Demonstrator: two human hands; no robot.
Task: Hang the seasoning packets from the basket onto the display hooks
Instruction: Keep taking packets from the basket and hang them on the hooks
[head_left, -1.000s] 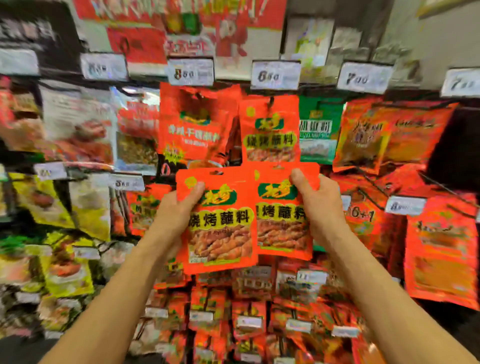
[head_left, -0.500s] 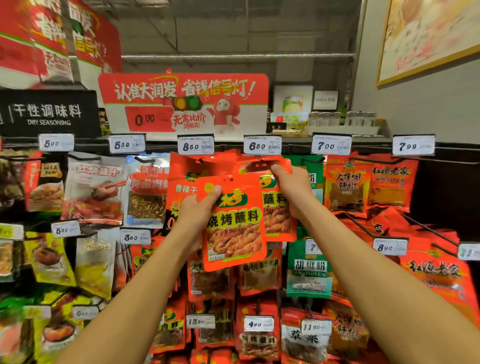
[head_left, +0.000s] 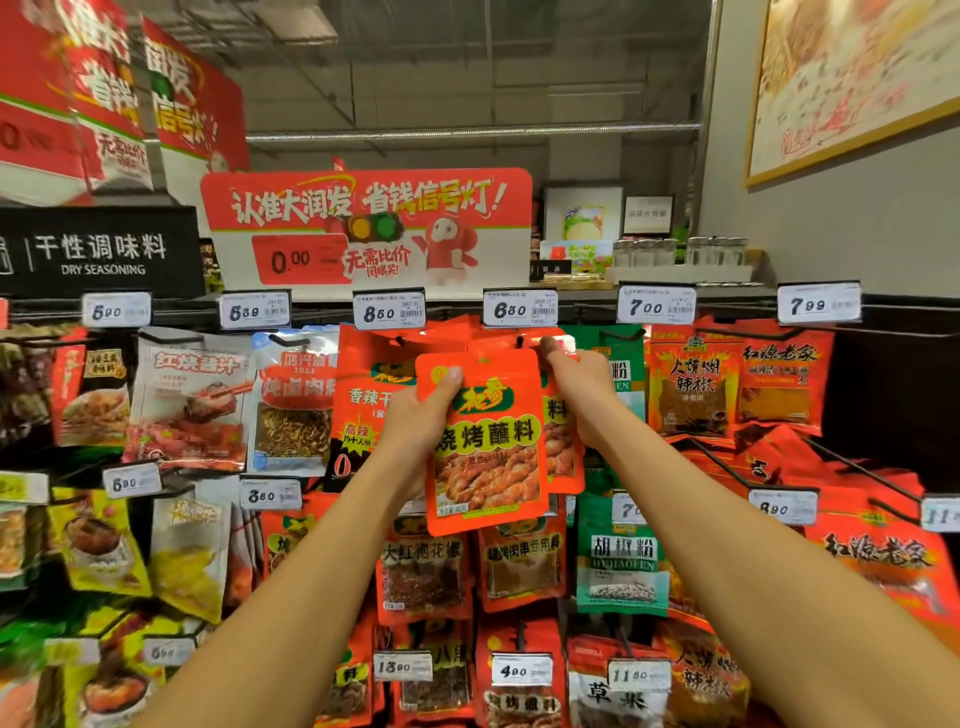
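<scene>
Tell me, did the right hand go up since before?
Yes. The right hand went up and away toward the rack. Before, it held its orange packet well below the 6.80 price tag; now its fingertips pinch the packet's top just under that tag.

The store scene was evenly lit by soft indoor light from overhead, bright on the packets and dimmer toward the ceiling. The orange packet in the left grip was sharp, its lettering readable. Packets far left of that grip were smeared by blur. Price tags just above the grips showed pale glare. Wide-angle distortion bent the hanging signs up and left of the grips.
</scene>
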